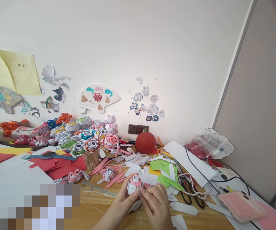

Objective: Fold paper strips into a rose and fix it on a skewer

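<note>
My left hand [124,199] and my right hand [157,199] meet low in the middle of the view, above a wooden table [99,217]. Together they pinch a small folded paper flower [134,184] of pink and white strips. The left thumb and fingers cup its left side. The fingers of my right hand curl against its lower right side. Loose folded paper strips [133,159], white and pink, lie scattered just behind the hands. Green paper pieces [163,166] lie to the right of them.
A heap of finished paper flowers [90,134] stands at the back left. Red paper sheets [61,166] and a blue watch [49,155] lie left. A red ball [145,142], black scissors [188,188], a bead string, cables and a pink phone [240,206] sit right.
</note>
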Demonstrator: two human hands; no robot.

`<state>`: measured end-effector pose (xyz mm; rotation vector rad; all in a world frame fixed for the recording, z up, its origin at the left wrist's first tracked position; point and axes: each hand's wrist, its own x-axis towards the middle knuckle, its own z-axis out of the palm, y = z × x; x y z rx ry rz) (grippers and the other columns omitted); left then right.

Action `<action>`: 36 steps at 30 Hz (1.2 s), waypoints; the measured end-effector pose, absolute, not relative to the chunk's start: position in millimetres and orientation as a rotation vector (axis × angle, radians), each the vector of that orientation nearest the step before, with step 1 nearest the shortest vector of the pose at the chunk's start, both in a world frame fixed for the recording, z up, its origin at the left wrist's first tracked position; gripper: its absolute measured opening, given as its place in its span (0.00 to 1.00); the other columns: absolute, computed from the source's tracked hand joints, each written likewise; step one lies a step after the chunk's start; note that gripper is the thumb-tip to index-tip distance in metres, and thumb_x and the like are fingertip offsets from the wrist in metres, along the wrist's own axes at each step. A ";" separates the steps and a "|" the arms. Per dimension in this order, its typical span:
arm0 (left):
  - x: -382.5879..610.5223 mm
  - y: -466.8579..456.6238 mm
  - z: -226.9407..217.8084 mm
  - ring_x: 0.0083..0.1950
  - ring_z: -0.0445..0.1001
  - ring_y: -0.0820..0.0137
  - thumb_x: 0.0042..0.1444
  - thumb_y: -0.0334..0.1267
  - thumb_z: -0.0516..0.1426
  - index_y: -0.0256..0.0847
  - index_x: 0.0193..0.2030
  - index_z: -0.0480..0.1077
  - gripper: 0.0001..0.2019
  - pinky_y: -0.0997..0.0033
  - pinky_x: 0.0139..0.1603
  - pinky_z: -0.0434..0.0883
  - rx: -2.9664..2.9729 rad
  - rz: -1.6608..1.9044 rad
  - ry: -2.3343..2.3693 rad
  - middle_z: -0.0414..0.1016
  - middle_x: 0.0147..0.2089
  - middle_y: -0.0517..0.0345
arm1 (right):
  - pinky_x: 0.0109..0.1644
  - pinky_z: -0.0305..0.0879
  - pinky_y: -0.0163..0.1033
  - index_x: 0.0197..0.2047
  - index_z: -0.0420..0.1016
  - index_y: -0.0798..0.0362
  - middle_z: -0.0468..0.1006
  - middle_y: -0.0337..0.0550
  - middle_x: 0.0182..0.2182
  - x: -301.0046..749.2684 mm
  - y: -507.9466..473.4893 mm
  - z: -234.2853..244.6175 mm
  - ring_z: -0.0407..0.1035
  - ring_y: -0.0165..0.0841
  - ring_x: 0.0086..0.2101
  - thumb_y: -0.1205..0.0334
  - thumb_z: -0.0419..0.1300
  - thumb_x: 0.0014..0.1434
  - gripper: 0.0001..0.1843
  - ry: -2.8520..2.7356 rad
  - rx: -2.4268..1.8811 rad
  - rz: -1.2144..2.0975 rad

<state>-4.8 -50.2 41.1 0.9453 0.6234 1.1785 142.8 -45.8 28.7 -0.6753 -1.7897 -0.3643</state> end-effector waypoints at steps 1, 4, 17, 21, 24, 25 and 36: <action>-4.6 -50.5 41.3 0.49 0.71 0.62 0.45 0.46 0.64 0.49 0.65 0.44 0.44 0.60 0.55 0.62 0.944 1.179 0.626 0.75 0.45 0.55 | 0.31 0.60 0.39 0.44 0.72 0.54 0.72 0.41 0.25 142.4 -46.0 29.4 0.64 0.32 0.26 0.69 0.54 0.60 0.10 -1.779 -0.672 -0.367; -4.2 -51.6 42.0 0.48 0.71 0.62 0.45 0.46 0.64 0.51 0.65 0.44 0.44 0.60 0.54 0.62 0.947 1.176 0.635 0.75 0.44 0.57 | 0.32 0.60 0.40 0.42 0.72 0.53 0.72 0.40 0.25 141.5 -46.4 29.9 0.64 0.32 0.26 0.70 0.54 0.59 0.09 -1.766 -0.666 -0.350; -4.0 -51.3 44.3 0.52 0.69 0.60 0.44 0.48 0.63 0.51 0.64 0.47 0.42 0.58 0.56 0.61 0.981 1.187 0.670 0.74 0.47 0.55 | 0.34 0.62 0.39 0.36 0.70 0.52 0.72 0.40 0.27 139.2 -47.9 32.2 0.66 0.32 0.28 0.68 0.54 0.60 0.05 -1.727 -0.727 -0.304; -3.4 -54.3 48.4 0.53 0.68 0.60 0.44 0.47 0.64 0.52 0.63 0.48 0.42 0.58 0.57 0.60 0.976 1.192 0.682 0.74 0.48 0.55 | 0.33 0.61 0.39 0.35 0.70 0.52 0.71 0.39 0.25 139.6 -48.7 32.0 0.65 0.32 0.26 0.69 0.53 0.60 0.06 -1.716 -0.707 -0.328; -4.2 -55.0 48.2 0.52 0.69 0.60 0.44 0.48 0.63 0.50 0.64 0.47 0.42 0.58 0.57 0.60 0.966 1.181 0.692 0.75 0.47 0.55 | 0.34 0.61 0.40 0.40 0.71 0.52 0.73 0.42 0.27 140.5 -49.3 31.5 0.67 0.33 0.28 0.68 0.53 0.60 0.07 -1.741 -0.741 -0.329; -4.5 -55.0 47.9 0.52 0.69 0.60 0.44 0.48 0.63 0.50 0.64 0.47 0.42 0.58 0.56 0.61 0.967 1.181 0.695 0.75 0.47 0.55 | 0.34 0.60 0.40 0.41 0.71 0.52 0.73 0.42 0.28 140.7 -49.3 31.5 0.67 0.33 0.28 0.68 0.53 0.60 0.07 -1.748 -0.743 -0.335; -3.8 -54.0 50.2 0.48 0.71 0.61 0.45 0.48 0.63 0.49 0.63 0.51 0.39 0.60 0.52 0.64 1.018 1.205 0.715 0.75 0.45 0.54 | 0.34 0.59 0.41 0.39 0.70 0.53 0.73 0.42 0.27 142.7 -46.7 26.0 0.65 0.33 0.29 0.68 0.54 0.59 0.06 -1.757 -0.734 -0.332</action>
